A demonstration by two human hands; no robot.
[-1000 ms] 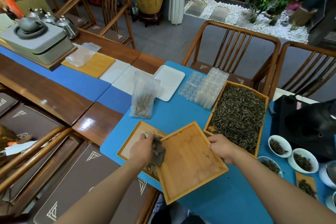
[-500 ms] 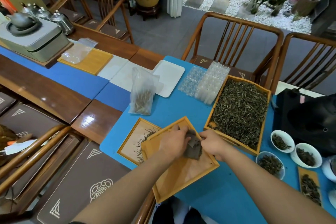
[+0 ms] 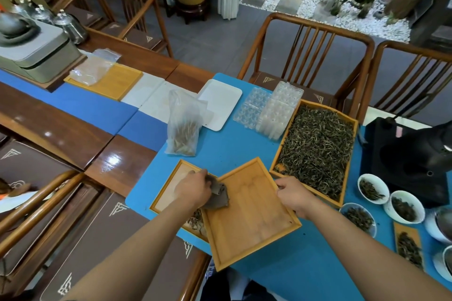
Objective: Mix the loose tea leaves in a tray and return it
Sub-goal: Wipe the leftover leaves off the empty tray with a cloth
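Head view, table: the blue mat [image 3: 244,149] covers the near right end of the long wooden table [image 3: 61,127], and all the tea things sit on it.
Large tray: the big bamboo tray [image 3: 353,127] heaped with loose tea leaves [image 3: 318,151] lies toward the mat's far right edge, untouched by either hand. This looks like the task's tray; mixing has not begun.
Empty tray: a bare bamboo tray [image 3: 249,215] sits askew at the mat's near edge, its near corner hanging over that edge and its left side overlapping the small tray [image 3: 168,190], which holds a few pale leaves.
Right hand: right hand [image 3: 296,195] grips the empty tray's right rim, fingers curled over it.
Left hand: left hand [image 3: 193,189] pinches a crumpled brown cloth [image 3: 217,197] against the empty tray's left corner.
Risk, tipping: judged from the overhang, a slack right-hand grip could let the empty tray drop off the near edge.
Risk, scatter: the wiping cloth could flick leaves out of the small tray onto the mat.
Risk, bowls: white bowls [image 3: 373,189] of tea stand just beside the large tray's near right corner; a swinging elbow could upset them.
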